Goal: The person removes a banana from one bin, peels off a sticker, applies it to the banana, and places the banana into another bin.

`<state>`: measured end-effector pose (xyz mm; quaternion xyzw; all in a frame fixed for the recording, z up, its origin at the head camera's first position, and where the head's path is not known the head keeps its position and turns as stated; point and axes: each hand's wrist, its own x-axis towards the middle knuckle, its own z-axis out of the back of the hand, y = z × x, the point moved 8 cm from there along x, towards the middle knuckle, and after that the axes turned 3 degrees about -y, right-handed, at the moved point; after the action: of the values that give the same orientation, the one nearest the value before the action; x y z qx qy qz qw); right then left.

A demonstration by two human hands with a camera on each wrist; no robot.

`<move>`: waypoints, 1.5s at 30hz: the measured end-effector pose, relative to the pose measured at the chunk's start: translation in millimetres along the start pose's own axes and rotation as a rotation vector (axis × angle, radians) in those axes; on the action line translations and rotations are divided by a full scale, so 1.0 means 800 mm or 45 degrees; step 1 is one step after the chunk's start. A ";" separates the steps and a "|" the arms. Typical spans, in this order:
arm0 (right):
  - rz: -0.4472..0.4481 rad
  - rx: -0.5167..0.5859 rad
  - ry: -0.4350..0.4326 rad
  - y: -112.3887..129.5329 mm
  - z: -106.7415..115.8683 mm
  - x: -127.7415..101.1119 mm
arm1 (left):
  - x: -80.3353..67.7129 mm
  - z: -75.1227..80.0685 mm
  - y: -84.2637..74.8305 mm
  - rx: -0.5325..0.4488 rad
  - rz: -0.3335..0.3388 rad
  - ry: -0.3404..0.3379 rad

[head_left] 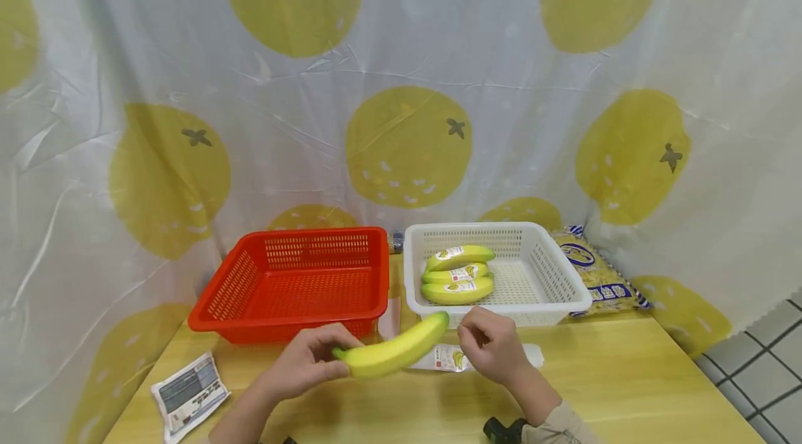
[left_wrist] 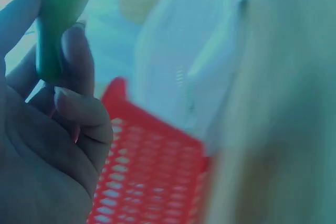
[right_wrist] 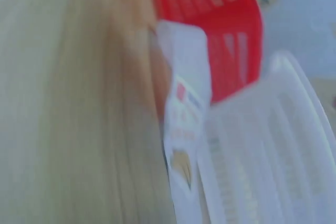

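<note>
We see the tabletop (head_left: 626, 374) first, then the red basket (head_left: 294, 284) at its 11 o'clock and the white basket (head_left: 551, 270) at 1 o'clock, with three wrapped bananas (head_left: 457, 275) inside the latter. A snack bag (head_left: 601, 277) lies at the white basket's 3 o'clock. Our left hand (head_left: 307, 364) is clamped on the stem end of the bare banana (head_left: 395, 352), held just above the tabletop in front of both baskets. Our right hand (head_left: 491, 346), fingers curled, sits at the banana's 3 o'clock, over an empty wrapper (head_left: 447, 358); we cannot tell whether it pinches anything. A leaflet (head_left: 188, 395) lies at 8 o'clock. We judge the banana light, soft, easily bruised and smooth-skinned; a gentle grip around its middle suits best.
</note>
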<state>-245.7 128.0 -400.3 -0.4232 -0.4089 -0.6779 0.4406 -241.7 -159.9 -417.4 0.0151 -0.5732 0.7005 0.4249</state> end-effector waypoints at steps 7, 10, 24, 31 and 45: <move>-0.703 -0.220 0.703 -0.054 -0.018 -0.057 | -0.011 -0.060 0.038 0.036 0.152 0.253; -0.871 -0.352 0.904 -0.064 -0.023 -0.075 | -0.012 -0.075 0.046 0.006 0.207 0.322; -0.732 -0.329 0.948 -0.062 -0.048 -0.076 | -0.021 -0.083 0.069 0.248 0.328 0.321; -0.731 -0.177 0.829 -0.057 -0.047 -0.069 | -0.017 -0.072 0.063 0.603 0.239 0.233; -0.186 -0.207 0.516 0.018 -0.066 -0.023 | 0.024 -0.098 0.002 1.018 -0.398 -0.269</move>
<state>-238.6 79.7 -431.3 -0.2817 -0.2855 -0.8100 0.4278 -218.1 -85.1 -435.8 0.3362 -0.2882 0.7892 0.4256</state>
